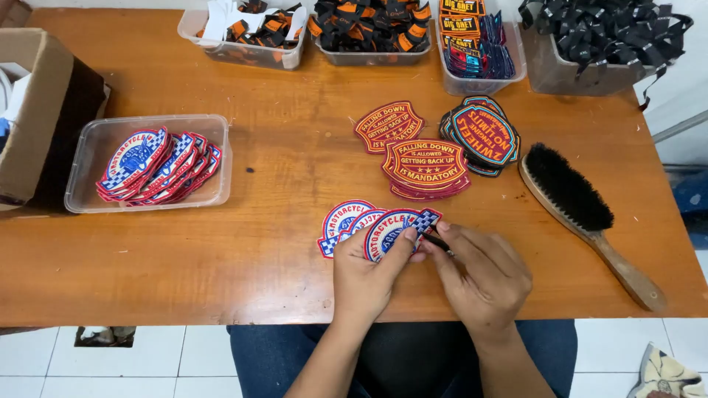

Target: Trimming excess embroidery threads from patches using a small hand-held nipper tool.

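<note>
Both hands closed: left hand [366,276] pinching blue patch [391,230], right hand [483,276] gripping black tool [436,241].

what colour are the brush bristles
Black, on the wooden-handled brush; seen in the head view.

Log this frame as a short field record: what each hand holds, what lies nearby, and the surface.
left hand: holds a round blue-and-red patch by its lower edge
right hand: pinches a small dark tool at the patch's checkered corner
beside it: two similar patches on the wooden table
right side: wooden brush
left side: clear tub of patches
</note>
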